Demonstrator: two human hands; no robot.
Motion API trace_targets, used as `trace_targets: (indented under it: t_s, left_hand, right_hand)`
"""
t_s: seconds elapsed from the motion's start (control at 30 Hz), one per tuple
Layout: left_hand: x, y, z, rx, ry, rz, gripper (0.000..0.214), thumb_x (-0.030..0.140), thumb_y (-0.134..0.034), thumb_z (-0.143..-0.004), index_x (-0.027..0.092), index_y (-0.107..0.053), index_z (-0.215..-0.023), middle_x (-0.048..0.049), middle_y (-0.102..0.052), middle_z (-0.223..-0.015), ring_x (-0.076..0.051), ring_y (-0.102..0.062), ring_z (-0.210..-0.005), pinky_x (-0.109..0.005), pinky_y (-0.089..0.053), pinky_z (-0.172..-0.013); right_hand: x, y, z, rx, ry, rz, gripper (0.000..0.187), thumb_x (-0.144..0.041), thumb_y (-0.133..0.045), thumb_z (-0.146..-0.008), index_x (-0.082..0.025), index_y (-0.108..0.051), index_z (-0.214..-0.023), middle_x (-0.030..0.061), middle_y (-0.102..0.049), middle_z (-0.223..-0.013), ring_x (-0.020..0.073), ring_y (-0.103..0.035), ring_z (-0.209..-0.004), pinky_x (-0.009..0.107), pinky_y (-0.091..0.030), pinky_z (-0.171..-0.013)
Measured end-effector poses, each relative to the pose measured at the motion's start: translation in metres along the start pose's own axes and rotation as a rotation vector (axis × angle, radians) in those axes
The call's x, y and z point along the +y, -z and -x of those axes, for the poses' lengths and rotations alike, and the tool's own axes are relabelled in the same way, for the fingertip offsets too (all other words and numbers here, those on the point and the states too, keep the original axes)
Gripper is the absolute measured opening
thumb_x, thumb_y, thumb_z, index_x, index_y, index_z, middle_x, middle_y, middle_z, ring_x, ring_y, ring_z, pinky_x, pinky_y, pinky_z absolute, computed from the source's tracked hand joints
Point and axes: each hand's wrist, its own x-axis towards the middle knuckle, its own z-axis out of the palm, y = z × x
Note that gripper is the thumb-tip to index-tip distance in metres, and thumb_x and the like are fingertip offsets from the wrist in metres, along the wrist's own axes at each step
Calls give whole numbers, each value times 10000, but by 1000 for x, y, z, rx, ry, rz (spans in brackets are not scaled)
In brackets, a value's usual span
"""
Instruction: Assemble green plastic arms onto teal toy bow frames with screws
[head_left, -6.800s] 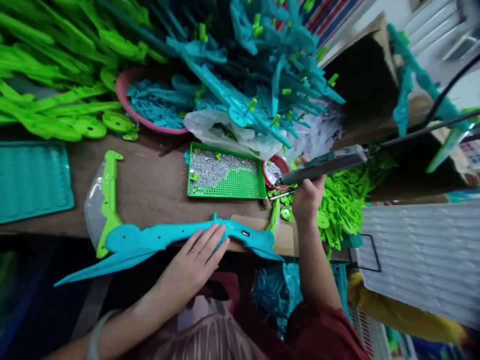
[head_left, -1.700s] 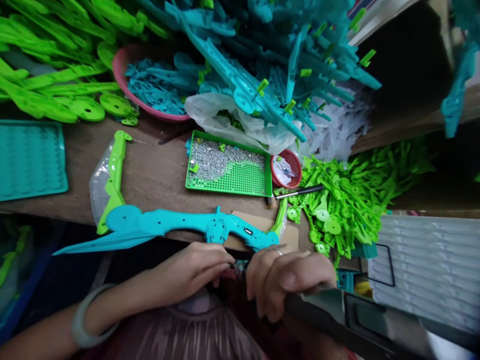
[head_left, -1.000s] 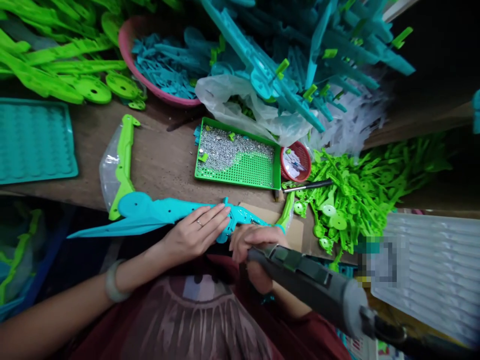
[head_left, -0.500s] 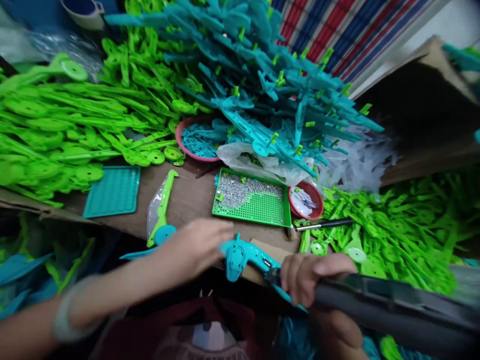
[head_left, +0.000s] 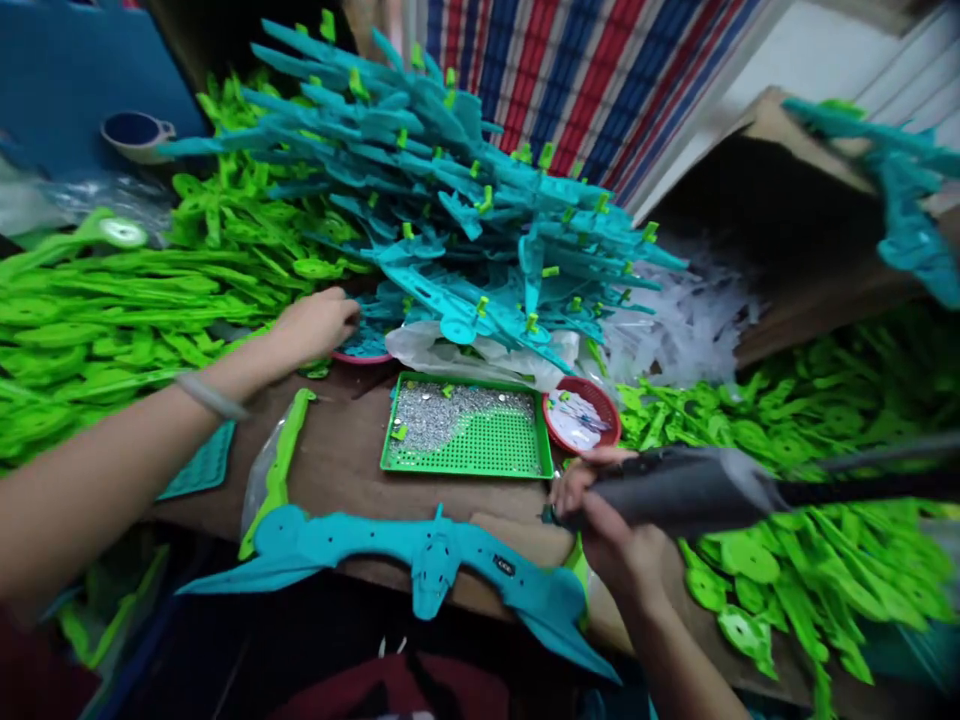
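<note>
My left hand [head_left: 319, 322] reaches to a pink bowl [head_left: 365, 358] of small teal plastic pieces [head_left: 375, 330]. Its fingers are curled at the pieces, and what they pinch, if anything, is hidden. Wrapped round a dark electric screwdriver [head_left: 679, 492] is my right hand [head_left: 600, 505], with the tool's tip pointing left above the table edge. A teal plastic toy bow [head_left: 360, 538], winged at both ends, lies across the front edge, touched by neither hand. Behind it sits a green perforated tray [head_left: 502, 442] of small screws [head_left: 427, 410].
Teal bow parts [head_left: 450, 210] are heaped at the back. Green plastic parts are piled left [head_left: 135, 300] and right [head_left: 757, 550]. A red basket [head_left: 611, 405] holds white pieces. A green part in clear film [head_left: 281, 465] lies left; a cardboard box [head_left: 810, 150] stands right.
My left hand has moved from beside the toy bow up and left to the pink bowl. The screwdriver has lifted away from the bow, which now lies in full view.
</note>
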Motion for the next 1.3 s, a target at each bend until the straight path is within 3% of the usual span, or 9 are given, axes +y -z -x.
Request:
trace_targets:
  t_s: [0.1,0.2,0.33,0.43,0.57,0.83,1.07,1.17,1.3]
  left_hand:
    - [-5,13,-3,22,9,3,449,526,-418,-956,199,-630,-733,-8,-587,-718,-199,-663,-777,-382,-552,-823]
    - [21,27,17,-74,166,22,398,503,-395,-945,217,-651,-1052,-26,-616,-831,-243,-628,-788,-453,-543,-808]
    - [113,26,89,-186,129,432,457,568,-418,-933,214,-625,-1135,-24,-658,-995,-232,-638,-905,-355,-530,-786]
    - [184,6,142,-488,108,782,264,447,-466,-976,241,-614,-1050,-3,-683,-902,-181,-652,-818,-276,-524,-701]
    - [234,-25,168,-578,-85,901,180,266,-429,-1011,257,-590,-1092,-1,-669,-944,-164,-648,-843,-273,-514,-754]
    - [244,-62,166,-577,-251,680,218,203,-357,-1024,213,-565,-958,-36,-647,-919,-221,-652,-818,-324,-493,-706]
    - [218,-43,162,-432,-176,944,131,238,-424,-1045,247,-555,-1028,7,-614,-932,-136,-621,-829,-244,-463,-746]
    - [216,-30,165,-336,-239,922,107,193,-459,-1028,241,-555,-1033,6,-623,-925,-134,-613,-823,-243,-462,-747]
    - [220,-22,191,-249,-285,938,142,118,-467,-1000,225,-548,-1046,-4,-642,-934,-141,-616,-862,-250,-476,-800]
  right_hand:
    - [15,-3,-26,68,46,-62,267,-248,-689,-868,-246,-557,-1100,-67,-614,-672,134,-607,-603,295,-516,-614]
    - [35,-11,-53,89,119,-40,296,-285,-708,-852,-240,-539,-1091,-69,-630,-667,139,-637,-606,303,-538,-632]
    - [56,-18,-79,92,170,69,329,-335,-713,-835,-223,-532,-1087,-61,-660,-633,154,-651,-566,318,-551,-613]
    - [69,-19,-93,157,213,111,315,-397,-716,-818,-208,-557,-1014,-62,-632,-584,152,-622,-521,325,-554,-602]
    - [87,-16,-109,352,289,119,332,-466,-706,-798,-209,-549,-938,-71,-580,-540,142,-580,-466,316,-543,-570]
    - [91,-3,-117,441,283,184,387,-496,-673,-814,-220,-513,-1032,-91,-533,-548,155,-587,-470,339,-558,-583]
    - [55,10,-100,235,299,155,308,-377,-666,-863,-248,-519,-1102,-81,-566,-601,144,-584,-502,314,-549,-579]
    - [33,18,-82,155,291,396,415,-436,-660,-865,-230,-540,-1205,-10,-632,-783,193,-675,-725,379,-588,-730]
    - [6,11,-48,-69,597,1005,348,-395,-547,-955,-249,-550,-1271,69,-639,-968,240,-659,-915,419,-576,-793]
